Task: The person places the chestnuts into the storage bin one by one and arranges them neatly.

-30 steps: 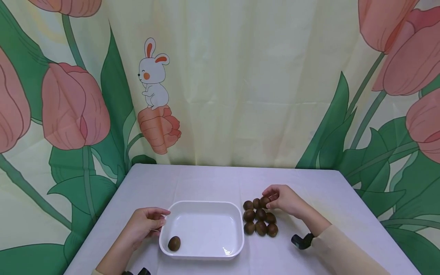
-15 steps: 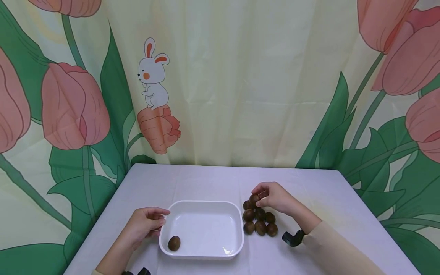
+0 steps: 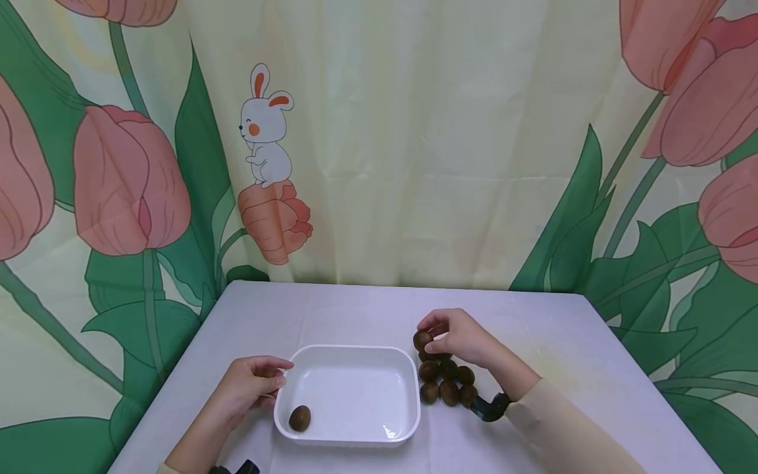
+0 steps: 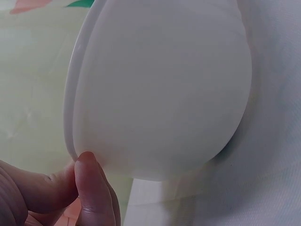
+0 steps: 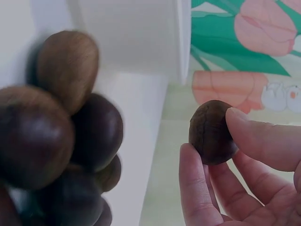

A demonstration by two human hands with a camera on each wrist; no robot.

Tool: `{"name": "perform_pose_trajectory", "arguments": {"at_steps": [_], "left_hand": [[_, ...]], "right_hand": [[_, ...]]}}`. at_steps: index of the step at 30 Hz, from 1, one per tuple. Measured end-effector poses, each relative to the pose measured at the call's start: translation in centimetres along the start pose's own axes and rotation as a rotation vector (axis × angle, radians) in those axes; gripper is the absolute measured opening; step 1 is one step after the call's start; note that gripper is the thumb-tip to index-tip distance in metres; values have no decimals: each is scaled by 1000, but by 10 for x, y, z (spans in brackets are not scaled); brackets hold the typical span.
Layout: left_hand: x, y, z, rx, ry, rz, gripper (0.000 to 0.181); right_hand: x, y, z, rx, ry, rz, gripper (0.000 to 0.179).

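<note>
My right hand (image 3: 458, 336) pinches a brown chestnut (image 5: 212, 132) between thumb and fingers. In the head view it is held over the back of a cluster of chestnuts (image 3: 449, 393), partly covering the back row. A white rectangular tray (image 3: 349, 442) stands just left of the cluster, with one chestnut (image 3: 300, 419) in its front left corner. At the tray's left side, my left hand (image 3: 249, 388) pinches the rim. The left wrist view shows the thumb and a finger at the edge of the tray's wall (image 4: 160, 94).
A white cloth covers the table (image 3: 349, 309). Behind it hangs a curtain (image 3: 414, 164) printed with tulips and a rabbit. A black camera mount (image 3: 491, 408) on the right wrist overlaps the front right chestnut in the head view.
My right hand has lifted a chestnut from the back row and carried it left and slightly away, toward the tray. The left hand and the tray have stayed in place.
</note>
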State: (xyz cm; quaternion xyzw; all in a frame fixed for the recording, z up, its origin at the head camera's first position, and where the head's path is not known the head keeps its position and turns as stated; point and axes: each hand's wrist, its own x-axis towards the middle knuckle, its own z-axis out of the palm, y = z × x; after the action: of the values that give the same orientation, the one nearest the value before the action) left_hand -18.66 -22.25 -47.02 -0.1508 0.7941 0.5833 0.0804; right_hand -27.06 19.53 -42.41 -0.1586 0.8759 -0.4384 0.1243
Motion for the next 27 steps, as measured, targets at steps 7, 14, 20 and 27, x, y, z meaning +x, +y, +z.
{"name": "perform_pose_trajectory", "arguments": {"at_steps": [7,14,20,27], "left_hand": [[1,1,-1,7,-7,10,27],[1,0,-1,13,-7,11,27],[1,0,-1,12,-11,11,28],[1,-2,-1,12,-3,9,28]], "right_hand": [[5,-17,10,-22,-19,-44,28],[10,-31,23,-2,-75,-89,30],[14,-40,35,7,-123,-108,30],[21,-51,49,18,-166,-142,30]]}}
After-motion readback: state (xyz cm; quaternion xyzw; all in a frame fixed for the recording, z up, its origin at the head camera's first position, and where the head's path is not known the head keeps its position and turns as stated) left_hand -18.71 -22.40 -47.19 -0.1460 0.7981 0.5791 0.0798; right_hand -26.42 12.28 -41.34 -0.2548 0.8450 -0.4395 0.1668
